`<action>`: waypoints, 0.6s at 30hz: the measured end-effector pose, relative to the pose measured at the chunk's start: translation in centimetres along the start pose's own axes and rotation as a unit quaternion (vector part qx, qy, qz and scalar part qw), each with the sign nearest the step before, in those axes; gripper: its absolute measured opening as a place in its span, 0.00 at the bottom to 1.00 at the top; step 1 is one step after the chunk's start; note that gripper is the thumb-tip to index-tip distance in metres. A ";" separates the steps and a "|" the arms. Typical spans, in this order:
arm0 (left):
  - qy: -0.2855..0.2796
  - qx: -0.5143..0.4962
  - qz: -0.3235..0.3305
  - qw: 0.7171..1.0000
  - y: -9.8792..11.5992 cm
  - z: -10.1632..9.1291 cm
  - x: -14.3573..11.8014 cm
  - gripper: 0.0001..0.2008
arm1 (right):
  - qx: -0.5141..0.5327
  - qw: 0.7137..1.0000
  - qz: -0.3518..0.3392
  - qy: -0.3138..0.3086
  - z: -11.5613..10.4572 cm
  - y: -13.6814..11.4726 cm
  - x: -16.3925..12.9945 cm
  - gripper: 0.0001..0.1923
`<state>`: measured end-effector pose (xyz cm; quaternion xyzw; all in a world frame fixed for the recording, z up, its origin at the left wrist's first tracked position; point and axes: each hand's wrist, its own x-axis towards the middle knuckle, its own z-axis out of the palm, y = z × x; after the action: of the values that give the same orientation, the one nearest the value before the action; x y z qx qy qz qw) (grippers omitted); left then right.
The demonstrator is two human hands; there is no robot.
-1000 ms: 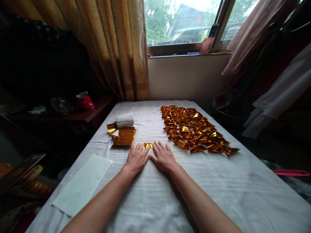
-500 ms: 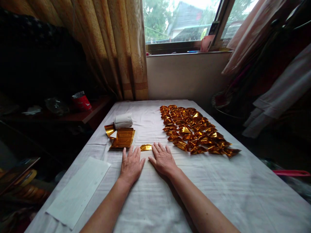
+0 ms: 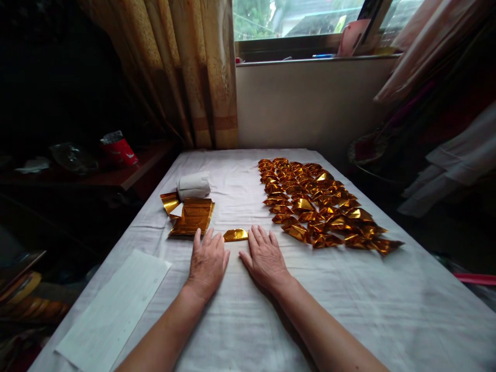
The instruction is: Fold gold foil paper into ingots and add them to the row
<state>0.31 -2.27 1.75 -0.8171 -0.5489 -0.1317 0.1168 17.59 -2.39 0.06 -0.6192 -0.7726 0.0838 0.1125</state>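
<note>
My left hand (image 3: 208, 261) lies palm down on the white cloth, fingers stretched out, its fingertips at the near edge of a stack of gold foil sheets (image 3: 194, 214). My right hand (image 3: 266, 256) also rests flat, fingers extended and thumb apart. Between the fingertips of both hands sits a small flat folded piece of gold foil (image 3: 235, 235); whether the fingers touch its ends I cannot tell. To the right are rows of folded gold foil pieces (image 3: 304, 205) with pointed ends.
A white roll (image 3: 193, 186) stands behind the foil stack. At the left, a pale paper sheet (image 3: 116, 310) lies on the cloth-covered table (image 3: 349, 320). A dark side table (image 3: 132, 175) holds a red packet (image 3: 119, 150). Curtain (image 3: 194, 72) and window are at the back.
The view has tilted downward and shifted slightly, so things sit a little differently in it. Both hands stay flat around the folded foil piece.
</note>
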 end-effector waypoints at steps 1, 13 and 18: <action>-0.002 0.002 0.011 1.000 -0.1 -0.1 0.2 0.13 | -0.001 1.000 -0.003 0.005 0.0 -0.1 0.0 0.33; 0.002 -0.016 0.047 0.999 -1.8 0.8 1.5 0.09 | 0.034 0.992 -0.092 -0.078 -0.8 -0.2 0.6 0.32; 0.016 -0.028 0.038 0.999 -2.1 1.0 1.4 0.10 | 0.015 0.998 -0.026 -0.058 -0.7 0.5 0.1 0.32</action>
<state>-1.00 0.08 1.39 -0.8380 -0.5118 -0.1559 0.1072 18.29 -2.21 0.63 -0.5909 -0.7926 0.1279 0.0793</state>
